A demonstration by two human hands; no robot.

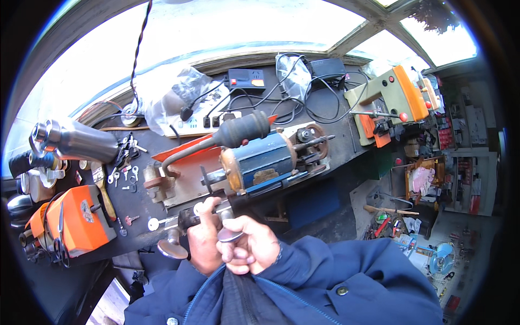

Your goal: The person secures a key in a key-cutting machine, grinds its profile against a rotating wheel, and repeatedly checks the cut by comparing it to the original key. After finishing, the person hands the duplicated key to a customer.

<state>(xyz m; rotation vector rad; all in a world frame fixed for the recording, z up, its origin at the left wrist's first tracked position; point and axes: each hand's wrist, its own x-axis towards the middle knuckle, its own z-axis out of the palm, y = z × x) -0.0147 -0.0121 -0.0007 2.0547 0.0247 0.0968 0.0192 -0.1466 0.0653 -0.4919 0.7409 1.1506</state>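
A key cutting machine with a blue motor (262,162) sits on the bench in front of me. On its near side is a carriage with two clamps, each with a round metal knob. My right hand (253,246) is closed around the right clamp knob (229,234), its thumb on top. My left hand (203,244) is beside it, fingers bent up against the right clamp jaw; what they pinch, if anything, is hidden. The left clamp knob (173,249) is untouched. A key (155,223) with a round head sticks out by the left clamp.
Loose keys (125,172), a brush (104,195) and an orange machine (81,222) lie left. A steel flask (81,142) stands behind them. A power strip (203,122) and tangled cables are at the back. A green and orange machine (387,100) stands right.
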